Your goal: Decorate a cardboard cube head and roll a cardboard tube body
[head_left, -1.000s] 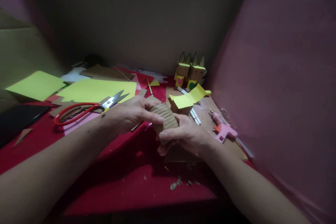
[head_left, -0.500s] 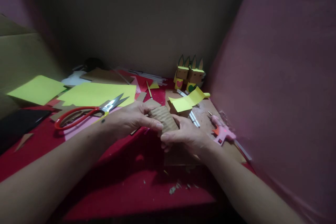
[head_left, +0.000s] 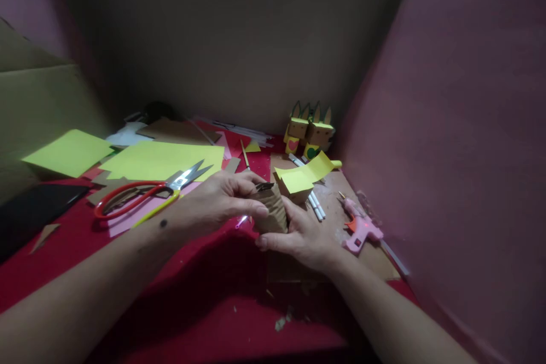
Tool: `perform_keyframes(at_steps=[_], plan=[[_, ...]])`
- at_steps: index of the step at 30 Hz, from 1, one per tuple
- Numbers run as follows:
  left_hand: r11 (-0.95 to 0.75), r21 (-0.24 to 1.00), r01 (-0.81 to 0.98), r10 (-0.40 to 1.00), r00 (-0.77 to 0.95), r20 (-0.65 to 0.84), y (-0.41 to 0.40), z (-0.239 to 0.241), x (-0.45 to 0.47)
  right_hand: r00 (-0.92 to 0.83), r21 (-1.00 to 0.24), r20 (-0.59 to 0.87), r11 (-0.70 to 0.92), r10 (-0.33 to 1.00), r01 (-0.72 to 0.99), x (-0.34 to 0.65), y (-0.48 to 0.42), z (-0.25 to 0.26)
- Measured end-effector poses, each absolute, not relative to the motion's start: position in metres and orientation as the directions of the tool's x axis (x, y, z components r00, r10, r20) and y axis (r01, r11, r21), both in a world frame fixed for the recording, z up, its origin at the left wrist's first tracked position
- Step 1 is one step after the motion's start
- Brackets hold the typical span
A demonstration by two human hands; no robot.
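Both hands hold a brown corrugated cardboard piece [head_left: 272,211] above the red table [head_left: 205,301], near its middle. My left hand [head_left: 217,200] grips its upper left edge with fingers curled and the thumb pressed on it. My right hand [head_left: 302,234] cups it from below and the right, fingers closed round it. The cardboard stands more upright, bent into a boxy shape with a dark top edge. A small cardboard box topped with yellow paper [head_left: 298,179] sits just behind it.
Red-handled scissors [head_left: 145,190] lie on yellow paper sheets [head_left: 162,160] at the left. A pink glue gun [head_left: 360,226] rests at the right on a cardboard sheet. Two little cardboard figures [head_left: 309,131] stand at the back. White sticks [head_left: 313,205], scraps and a dark flat object [head_left: 34,210] lie around.
The cardboard piece has been turned from lying flat and ribbed side up to standing more upright between my hands. The view has tilted slightly, so everything sits lower in the frame.
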State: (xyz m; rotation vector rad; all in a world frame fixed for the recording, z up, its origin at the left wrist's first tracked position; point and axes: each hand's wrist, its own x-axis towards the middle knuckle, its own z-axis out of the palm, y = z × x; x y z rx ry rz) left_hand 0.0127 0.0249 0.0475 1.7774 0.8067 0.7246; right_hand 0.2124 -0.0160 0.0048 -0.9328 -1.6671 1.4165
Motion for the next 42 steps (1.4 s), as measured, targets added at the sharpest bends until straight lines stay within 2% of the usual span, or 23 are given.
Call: perform_keyframes(at_steps=[3, 8, 11, 17, 20, 24, 27, 32, 38, 42], plan=[[-0.339, 0.925, 0.173, 0.805, 0.562, 0.190, 0.022, 0.045, 0.015, -0.471, -0.974, 0.138, 0.205, 0.871, 0.095, 0.213, -0.015, 0.003], [-0.352, 0.919, 0.177, 0.768, 0.617, 0.175, 0.016, 0.044, 0.018, -0.400, -0.989, 0.076, 0.120, 0.913, 0.084, 0.209, -0.016, 0.007], [-0.397, 0.893, 0.211, 0.784, 0.584, 0.211, 0.012, 0.044, 0.020, -0.400, -0.988, 0.079, 0.123, 0.913, 0.088, 0.207, -0.016, 0.009], [-0.492, 0.828, 0.271, 0.743, 0.626, 0.237, 0.005, 0.047, 0.022, -0.419, -0.955, 0.085, 0.194, 0.904, 0.225, 0.207, -0.014, 0.005], [-0.481, 0.834, 0.271, 0.750, 0.620, 0.231, 0.009, 0.048, 0.019, -0.445, -0.974, 0.080, 0.165, 0.892, 0.155, 0.206, -0.014, 0.007], [-0.506, 0.801, 0.321, 0.723, 0.665, 0.190, 0.018, 0.047, 0.011, -0.493, -1.000, 0.016, 0.020, 0.870, 0.004, 0.207, -0.012, 0.009], [-0.503, 0.792, 0.344, 0.700, 0.700, 0.141, 0.022, 0.046, 0.008, -0.491, -0.999, -0.037, -0.027, 0.870, 0.029, 0.210, -0.012, 0.009], [-0.466, 0.804, 0.370, 0.686, 0.725, 0.064, 0.023, 0.046, 0.011, -0.456, -0.974, -0.092, 0.016, 0.885, 0.227, 0.211, -0.013, 0.016], [-0.464, 0.818, 0.340, 0.669, 0.740, 0.072, 0.022, 0.043, 0.012, -0.534, -0.955, 0.073, 0.213, 0.842, 0.205, 0.206, -0.010, 0.012], [-0.533, 0.776, 0.336, 0.645, 0.755, 0.116, 0.019, 0.038, 0.011, -0.511, -0.941, 0.068, 0.225, 0.857, 0.252, 0.204, -0.011, 0.001]])
